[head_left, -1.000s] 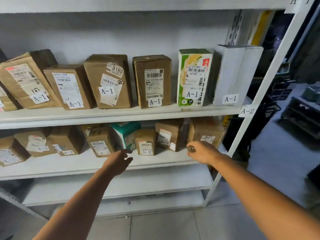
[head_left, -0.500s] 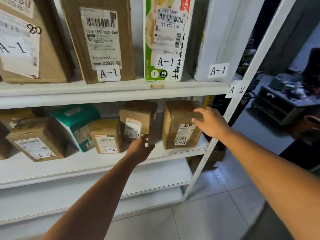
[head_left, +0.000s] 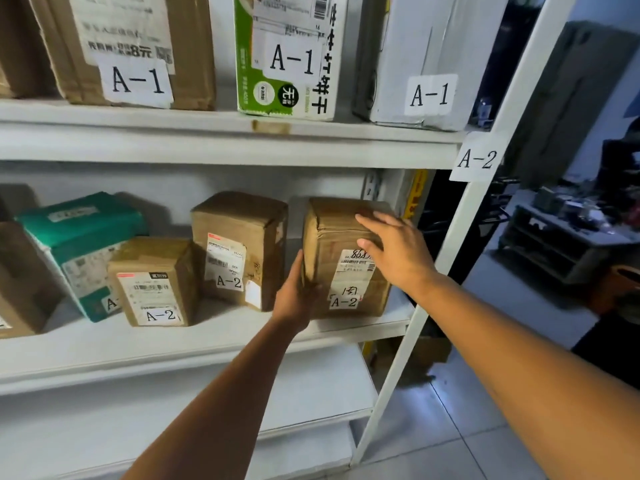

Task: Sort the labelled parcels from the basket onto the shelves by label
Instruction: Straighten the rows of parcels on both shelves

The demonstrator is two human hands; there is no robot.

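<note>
Reaching forward with both bare arms to a brown parcel [head_left: 332, 233] labelled A-2, set between the hands. Pressing the left hand [head_left: 294, 292] flat against the parcel's left edge, fingers straight, together and pointing up. Laying the right hand [head_left: 398, 251] over the upper right of its front, fingers straight and spread, curled round nothing. Parcel upright at the right end of a white shelf [head_left: 225, 337], just under both hands. Left of the left hand, along the same shelf: a taller brown box [head_left: 239, 251] and a small box [head_left: 156, 282], both marked A-2, then a green packet [head_left: 83, 233]. Above the hands, on the upper shelf [head_left: 207, 140], boxes [head_left: 287, 57] tagged A-1. Right of the right hand, a paper tag [head_left: 477, 159] reading A-2 on the white post [head_left: 388, 393]; beyond it, a dim room with a low rack [head_left: 561, 244] of clutter. Below the arms, pale floor tiles [head_left: 450, 445].
</note>
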